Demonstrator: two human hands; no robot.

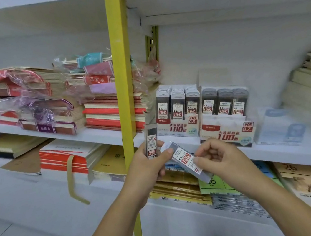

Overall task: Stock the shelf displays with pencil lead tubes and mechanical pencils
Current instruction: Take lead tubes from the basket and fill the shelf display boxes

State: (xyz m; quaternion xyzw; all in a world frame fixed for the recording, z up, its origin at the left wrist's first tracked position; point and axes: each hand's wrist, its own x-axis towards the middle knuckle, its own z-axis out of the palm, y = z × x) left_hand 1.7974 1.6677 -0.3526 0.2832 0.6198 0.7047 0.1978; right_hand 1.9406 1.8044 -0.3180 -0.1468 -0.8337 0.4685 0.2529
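Before shelf edge [290, 154], left hand [147, 170] gripping tube [150, 137], right hand [220, 159] pinching another [184, 157]

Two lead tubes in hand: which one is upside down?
The 0.7 tube in the left hand: it is upright with its label inverted. The 0.5 tube, pinched by the right hand, lies tilted with its label readable.

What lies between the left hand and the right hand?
In the head view, a tilted 0.5 pencil lead tube, pinched by the right hand, bridges the gap; the left hand grips an upright 0.7 lead tube.
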